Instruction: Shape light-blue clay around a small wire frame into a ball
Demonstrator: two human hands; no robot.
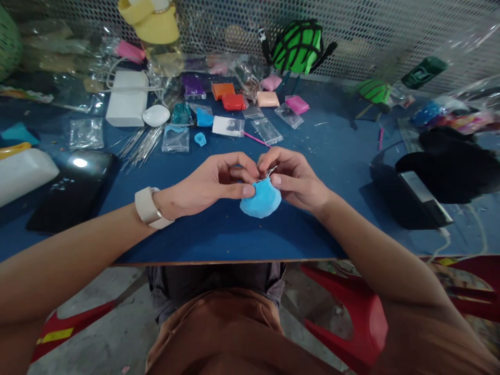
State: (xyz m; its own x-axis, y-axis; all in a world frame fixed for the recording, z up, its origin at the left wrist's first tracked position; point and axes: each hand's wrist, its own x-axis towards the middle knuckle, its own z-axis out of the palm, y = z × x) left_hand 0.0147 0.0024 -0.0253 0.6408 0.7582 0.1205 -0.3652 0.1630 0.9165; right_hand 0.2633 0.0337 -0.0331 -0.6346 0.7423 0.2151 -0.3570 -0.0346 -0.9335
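A flat, rounded piece of light blue modelling clay (261,200) is held above the front of the blue table, with short silvery wires (270,171) at its top edge. My left hand (228,177) pinches its left side, thumb on the clay's face. On the other side, my right hand (295,179) grips the upper right edge beside the wires; its fingertips are partly hidden. A bundle of thin metal wires (144,143) lies to the left of my hands. Behind it are a small blue clay bit (200,139) and an opened bag with blue clay (175,138).
Clay packs, such as a red one (234,102), lie along the back. A white box (127,99) and a black phone (74,190) are at left. A green turtle-like figure (299,49) stands by the mesh panel (219,31). Black cloth (457,161) lies at right.
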